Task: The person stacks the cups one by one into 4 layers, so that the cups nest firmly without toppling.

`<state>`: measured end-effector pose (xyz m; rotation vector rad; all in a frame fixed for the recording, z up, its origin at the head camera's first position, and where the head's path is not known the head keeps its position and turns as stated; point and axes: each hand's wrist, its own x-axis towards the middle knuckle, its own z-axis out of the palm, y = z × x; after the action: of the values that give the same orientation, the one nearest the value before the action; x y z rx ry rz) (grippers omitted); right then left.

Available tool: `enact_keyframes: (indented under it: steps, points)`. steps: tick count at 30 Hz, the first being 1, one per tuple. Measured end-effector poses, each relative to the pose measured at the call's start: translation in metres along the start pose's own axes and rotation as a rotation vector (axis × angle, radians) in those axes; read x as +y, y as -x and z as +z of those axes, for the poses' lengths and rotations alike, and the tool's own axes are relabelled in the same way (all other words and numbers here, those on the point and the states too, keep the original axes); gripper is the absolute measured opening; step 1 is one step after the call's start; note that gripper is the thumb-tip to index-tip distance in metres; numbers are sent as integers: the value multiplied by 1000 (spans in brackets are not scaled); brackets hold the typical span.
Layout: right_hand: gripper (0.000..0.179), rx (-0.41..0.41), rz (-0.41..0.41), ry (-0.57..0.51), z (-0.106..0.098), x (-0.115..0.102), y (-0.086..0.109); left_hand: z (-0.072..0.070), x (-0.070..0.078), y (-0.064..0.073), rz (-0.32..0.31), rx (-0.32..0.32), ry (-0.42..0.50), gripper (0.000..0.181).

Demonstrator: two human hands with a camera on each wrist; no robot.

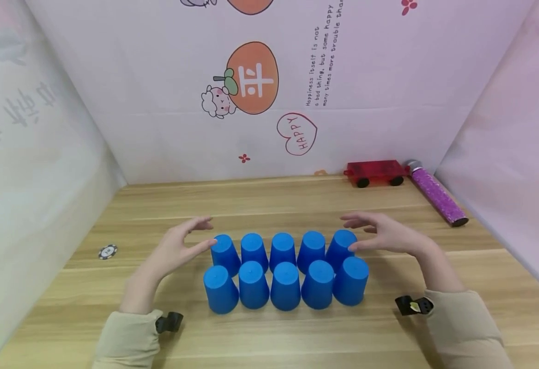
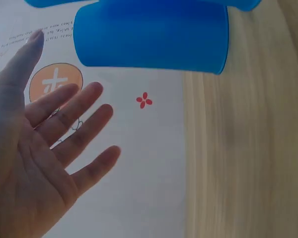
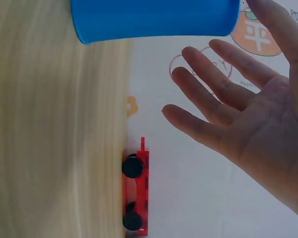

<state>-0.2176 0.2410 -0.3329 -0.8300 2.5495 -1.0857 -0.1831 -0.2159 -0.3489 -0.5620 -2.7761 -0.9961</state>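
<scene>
Two rows of blue cups stand upside down on the wooden table, several in each row, side by side. At the left end of the back row, my left hand (image 1: 179,246) has its fingers spread and its thumb tip right at the end cup (image 1: 223,252). My right hand (image 1: 384,233) mirrors it at the other end, thumb overlapping the rim of the right back cup (image 1: 341,247). Both wrist views show an open palm beside a blue cup (image 2: 154,34). The front row begins with a left front cup (image 1: 221,289) and ends with a right front cup (image 1: 351,282).
A red toy wagon (image 1: 375,171) with black wheels stands at the back right, by the wall. A purple glittery tube (image 1: 437,197) with a silver end lies to its right. On the left lies a poker chip (image 1: 107,251). White printed sheeting (image 1: 167,128) encloses the table (image 1: 269,338).
</scene>
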Motion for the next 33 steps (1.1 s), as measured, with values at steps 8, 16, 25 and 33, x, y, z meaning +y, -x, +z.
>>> enact_keyframes:
  steps: [8,16,25,33]
  points:
    - [64,-57,5,-39,6,7,-7,8,1,-1,22,-61,53,56]
    - [56,-84,10,-79,10,10,-10,14,-3,-1,13,-121,149,56]
    - [45,-93,-37,-99,10,10,-12,16,-5,-1,-13,-132,228,53]
    - [40,-87,-63,-91,10,12,-12,19,-8,-2,-37,-152,301,47]
